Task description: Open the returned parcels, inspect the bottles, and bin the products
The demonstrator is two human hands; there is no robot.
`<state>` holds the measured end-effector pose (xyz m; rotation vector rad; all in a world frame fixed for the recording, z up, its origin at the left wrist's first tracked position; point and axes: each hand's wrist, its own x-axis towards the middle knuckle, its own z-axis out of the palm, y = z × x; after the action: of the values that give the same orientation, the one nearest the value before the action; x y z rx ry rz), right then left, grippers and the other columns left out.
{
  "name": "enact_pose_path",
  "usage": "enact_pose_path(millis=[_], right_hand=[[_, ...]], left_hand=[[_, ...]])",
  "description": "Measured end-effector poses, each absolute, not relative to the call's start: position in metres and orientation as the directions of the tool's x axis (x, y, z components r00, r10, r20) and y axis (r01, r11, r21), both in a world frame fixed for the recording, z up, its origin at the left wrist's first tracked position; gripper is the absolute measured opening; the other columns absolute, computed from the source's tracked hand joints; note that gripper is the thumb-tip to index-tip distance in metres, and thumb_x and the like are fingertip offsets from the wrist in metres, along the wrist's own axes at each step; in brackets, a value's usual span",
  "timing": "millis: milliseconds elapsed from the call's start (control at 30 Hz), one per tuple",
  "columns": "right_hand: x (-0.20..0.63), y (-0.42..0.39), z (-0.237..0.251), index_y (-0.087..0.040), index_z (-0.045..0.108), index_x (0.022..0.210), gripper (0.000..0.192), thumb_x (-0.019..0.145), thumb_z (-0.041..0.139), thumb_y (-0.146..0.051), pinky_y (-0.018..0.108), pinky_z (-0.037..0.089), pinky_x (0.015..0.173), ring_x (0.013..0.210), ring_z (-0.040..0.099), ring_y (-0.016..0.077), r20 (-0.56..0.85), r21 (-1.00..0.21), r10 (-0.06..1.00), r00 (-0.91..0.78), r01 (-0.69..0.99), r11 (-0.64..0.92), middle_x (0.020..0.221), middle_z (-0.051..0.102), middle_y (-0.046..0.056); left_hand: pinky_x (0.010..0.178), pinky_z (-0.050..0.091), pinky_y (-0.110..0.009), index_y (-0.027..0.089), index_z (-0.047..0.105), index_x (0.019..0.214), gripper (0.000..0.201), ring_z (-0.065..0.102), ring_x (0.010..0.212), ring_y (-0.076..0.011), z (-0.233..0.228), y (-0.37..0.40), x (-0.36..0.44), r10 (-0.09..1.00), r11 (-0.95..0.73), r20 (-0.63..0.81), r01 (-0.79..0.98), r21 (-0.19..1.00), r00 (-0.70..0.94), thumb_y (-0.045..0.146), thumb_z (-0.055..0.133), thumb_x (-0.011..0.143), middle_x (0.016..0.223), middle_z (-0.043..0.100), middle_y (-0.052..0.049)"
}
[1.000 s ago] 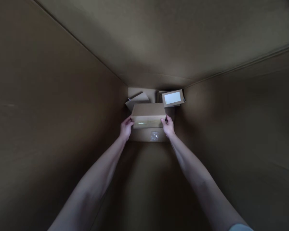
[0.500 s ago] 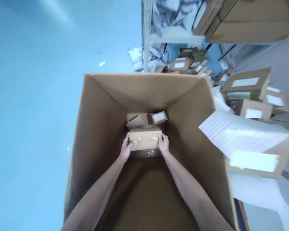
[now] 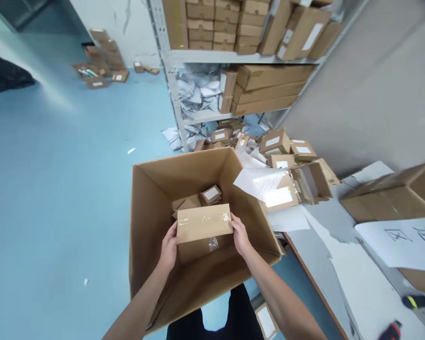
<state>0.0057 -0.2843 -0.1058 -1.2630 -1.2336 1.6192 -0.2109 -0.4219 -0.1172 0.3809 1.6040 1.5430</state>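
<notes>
Between my two hands is a brown cardboard box (image 3: 202, 224) with clear tape along its top and a shiny tape patch on the near side. My left hand (image 3: 169, 245) grips its left end; my right hand (image 3: 239, 232) grips the right end. The box is inside a large, deep open carton (image 3: 152, 269), above its floor. Beyond it, on the carton's floor, are a small stack of boxes with a white label (image 3: 211, 193) and a flat brown piece of cardboard (image 3: 187, 206).
A table (image 3: 326, 264) at the right bears papers, an open box (image 3: 393, 193) and labelled boxes (image 3: 274, 141). Behind stands a metal shelf (image 3: 205, 57) with cartons and bagged packets. More boxes (image 3: 99, 56) sit on the blue floor (image 3: 74, 189) at far left.
The box has come up from deep in the carton, nearer to me, with both hands still on its ends. My view has tilted up and turned, showing more shelf and table.
</notes>
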Motion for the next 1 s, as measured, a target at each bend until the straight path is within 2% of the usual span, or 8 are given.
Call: enact_pose_path(millis=[100,233,333,433,567,700,800,1000], right_hand=[[0.040,-0.300,-0.077,-0.030,0.066,0.120,0.048,0.074,0.061,-0.045,0.044,0.030,0.114,0.133,0.042,0.0278,-0.210,-0.968,0.951,-0.227,-0.086,-0.234,0.135,0.054,0.003],[0.097,-0.313,-0.041,-0.033,0.060,0.128,0.057,0.073,0.065,-0.048,0.044,0.023,0.118,0.142,0.027,0.0253,-0.112,-0.976,0.981,-0.159,-0.169,-0.139,0.145,0.045,0.001],[0.153,-0.316,-0.018,-0.035,0.057,0.130,0.060,0.072,0.067,-0.050,0.046,0.023,0.118,0.141,0.031,0.0259,-0.091,-0.967,0.984,-0.156,-0.221,-0.125,0.144,0.047,0.000],[0.216,-0.318,-0.004,-0.035,0.056,0.131,0.063,0.072,0.067,-0.052,0.047,0.024,0.118,0.140,0.032,0.0263,-0.081,-0.970,0.994,-0.079,-0.222,-0.096,0.143,0.048,-0.001],[0.296,-0.329,-0.004,-0.035,0.053,0.134,0.067,0.072,0.068,-0.055,0.049,0.020,0.119,0.141,0.029,0.0272,-0.075,-0.972,0.993,0.095,-0.231,-0.052,0.146,0.044,-0.002],[0.359,-0.348,-0.018,-0.030,0.044,0.141,0.073,0.077,0.064,-0.058,0.049,0.019,0.119,0.143,0.024,0.0273,-0.060,-0.972,0.973,0.225,-0.235,-0.006,0.151,0.035,0.000],[0.397,-0.363,-0.030,-0.027,0.040,0.144,0.075,0.079,0.062,-0.058,0.048,0.016,0.119,0.144,0.022,0.0268,-0.056,-0.976,0.950,0.308,-0.218,0.013,0.153,0.031,0.000],[0.449,-0.384,-0.056,-0.029,0.042,0.142,0.079,0.075,0.063,-0.065,0.049,0.016,0.119,0.144,0.023,0.0274,-0.138,-0.976,0.862,0.487,-0.217,-0.033,0.152,0.033,-0.001]], left_hand=[[0.110,0.039,-0.039,0.032,0.052,0.135,0.067,0.041,0.135,-0.0285,-0.081,-0.421,-0.178,0.773,0.171,-0.316,-0.299,0.939,-0.550,0.032,0.051,0.068,0.137,0.055,0.003],[0.112,0.036,-0.037,0.031,0.050,0.137,0.069,0.037,0.137,-0.0296,-0.042,-0.418,-0.117,0.775,0.216,-0.231,-0.097,0.972,-0.588,0.040,0.053,0.069,0.138,0.053,0.000],[0.113,0.035,-0.037,0.036,0.044,0.140,0.073,0.033,0.139,-0.0301,-0.025,-0.407,-0.063,0.808,0.238,-0.199,-0.003,0.971,-0.555,0.043,0.057,0.068,0.139,0.052,0.001],[0.113,0.034,-0.038,0.035,0.038,0.144,0.077,0.031,0.140,-0.0304,-0.015,-0.386,-0.007,0.863,0.241,-0.189,0.054,0.969,-0.469,0.044,0.059,0.069,0.142,0.049,0.001],[0.113,0.033,-0.038,0.031,0.035,0.146,0.080,0.032,0.140,-0.0308,-0.009,-0.351,0.065,0.942,0.165,-0.128,0.096,0.982,-0.310,0.046,0.060,0.071,0.147,0.044,-0.002],[0.115,0.028,-0.039,0.022,0.033,0.147,0.082,0.031,0.140,-0.0305,-0.007,-0.320,0.126,0.991,0.104,-0.105,-0.017,0.994,-0.088,0.046,0.062,0.074,0.151,0.038,-0.007],[0.117,0.024,-0.042,0.015,0.037,0.145,0.086,0.029,0.140,-0.0326,-0.009,-0.301,0.164,0.992,0.119,-0.117,-0.047,0.992,0.047,0.047,0.066,0.071,0.150,0.039,-0.010],[0.117,0.021,-0.043,0.016,0.047,0.140,0.078,0.028,0.141,-0.0327,-0.030,-0.271,0.219,0.940,0.134,-0.122,-0.017,0.991,0.319,0.045,0.066,0.071,0.147,0.043,-0.010]])
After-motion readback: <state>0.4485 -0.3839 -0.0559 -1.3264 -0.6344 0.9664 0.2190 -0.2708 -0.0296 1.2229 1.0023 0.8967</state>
